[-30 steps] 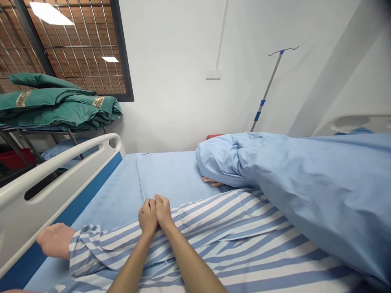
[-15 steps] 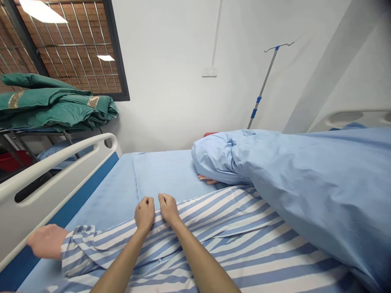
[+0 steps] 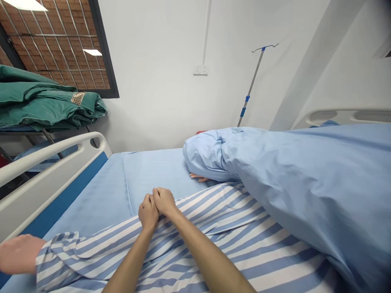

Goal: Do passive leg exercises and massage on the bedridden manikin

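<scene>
The left hand [image 3: 148, 212] and right hand [image 3: 165, 202] meet side by side, fingers curled closed and pinching the edge of a blue-and-white striped cotton gown [image 3: 195, 240], so the cloth bunches up between them. The gown lies on a pale blue bed sheet [image 3: 91, 203], beside a white plastic bed rail [image 3: 45, 171]; another person's hand [image 3: 18, 254] lies by its sleeve.

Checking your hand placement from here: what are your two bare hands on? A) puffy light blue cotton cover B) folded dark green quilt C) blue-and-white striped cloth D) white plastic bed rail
C: your left hand and right hand both sit on the blue-and-white striped cloth.
</scene>
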Demonstrator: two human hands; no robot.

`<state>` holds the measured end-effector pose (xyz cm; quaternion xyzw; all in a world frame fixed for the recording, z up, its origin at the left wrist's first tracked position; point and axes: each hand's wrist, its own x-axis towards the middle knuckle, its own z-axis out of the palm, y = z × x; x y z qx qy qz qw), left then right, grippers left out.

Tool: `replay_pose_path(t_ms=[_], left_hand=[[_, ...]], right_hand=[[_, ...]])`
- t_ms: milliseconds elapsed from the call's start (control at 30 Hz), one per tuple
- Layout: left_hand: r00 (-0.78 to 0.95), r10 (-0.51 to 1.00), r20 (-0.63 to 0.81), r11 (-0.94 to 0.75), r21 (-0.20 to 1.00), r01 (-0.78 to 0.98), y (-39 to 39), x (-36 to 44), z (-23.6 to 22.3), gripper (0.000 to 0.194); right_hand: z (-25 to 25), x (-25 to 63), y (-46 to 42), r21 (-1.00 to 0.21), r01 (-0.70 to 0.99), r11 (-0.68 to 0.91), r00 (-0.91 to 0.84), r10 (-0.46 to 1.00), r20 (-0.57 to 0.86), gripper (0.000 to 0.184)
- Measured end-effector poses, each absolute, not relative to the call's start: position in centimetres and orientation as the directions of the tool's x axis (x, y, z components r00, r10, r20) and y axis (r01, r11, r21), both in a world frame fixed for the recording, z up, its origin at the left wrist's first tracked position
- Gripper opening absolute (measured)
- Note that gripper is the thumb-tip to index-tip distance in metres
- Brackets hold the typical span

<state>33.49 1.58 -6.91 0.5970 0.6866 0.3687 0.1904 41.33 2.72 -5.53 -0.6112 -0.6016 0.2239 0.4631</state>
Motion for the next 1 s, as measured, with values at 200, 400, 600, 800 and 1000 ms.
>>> replay_pose_path(t_ms=[200,400,600,800,1000], left_hand=[[-0.186,0.963,0.197,0.008,0.665,0.747,1.4,34.1,-6.9,0.030],[-0.151,0.967,0.207,-0.044,0.715,0.697,1.7,35.5,-5.7,0.029],[-0.207,0.954,0.215,-0.120,0.911,0.395,1.7,40.8,-5.2,0.029],[-0.251,0.945,0.209,-0.065,0.873,0.484,0.9,42.2,-6.5,0.027],[-0.180,0.967,0.182,-0.046,0.816,0.576,0.7,42.3,-6.5,0.029]], right_hand=[[-5.6,44.6,1.4,-0.618,0.774,0.134,0.092,0.943,0.319,0.039],[-6.5,45.5,2.1,-0.846,0.505,0.169,0.238,0.916,0.324,0.043],[-6.1,46.9,2.8,-0.976,0.070,0.208,0.369,0.903,0.219,0.036],[-5.9,47.3,3.1,-0.987,0.099,0.125,0.391,0.907,0.154,0.034],[-4.1,49.8,1.5,-0.824,0.555,0.117,0.221,0.934,0.282,0.033]])
